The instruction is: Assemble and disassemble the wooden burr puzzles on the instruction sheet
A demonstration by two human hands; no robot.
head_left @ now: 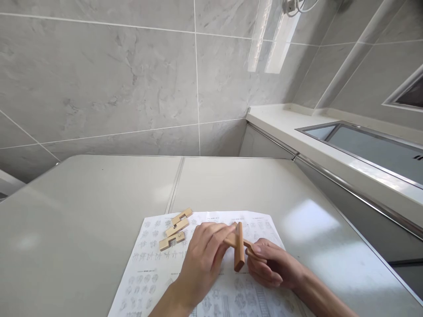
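Note:
Above a printed sheet (158, 264), my two hands hold wooden puzzle pieces joined crosswise. One wooden bar (239, 253) stands across the joint, its end toward me. My left hand (206, 251) is closed around the left part of the pieces, its fingers covering most of that side. From the right, my right hand (269, 262) pinches a thin wooden piece (249, 245) that runs into the crossing. Three notched wooden pieces (176, 227) lie on the sheet's upper left, left of my left hand. How the held pieces interlock is partly hidden.
The sheet shows rows of small diagrams and lies on a pale table (115, 198) with a seam (176, 180). Beyond the table's far edge rises a grey tiled wall (148, 79). At right stands a white counter (277, 116) with a glass-topped panel (363, 143).

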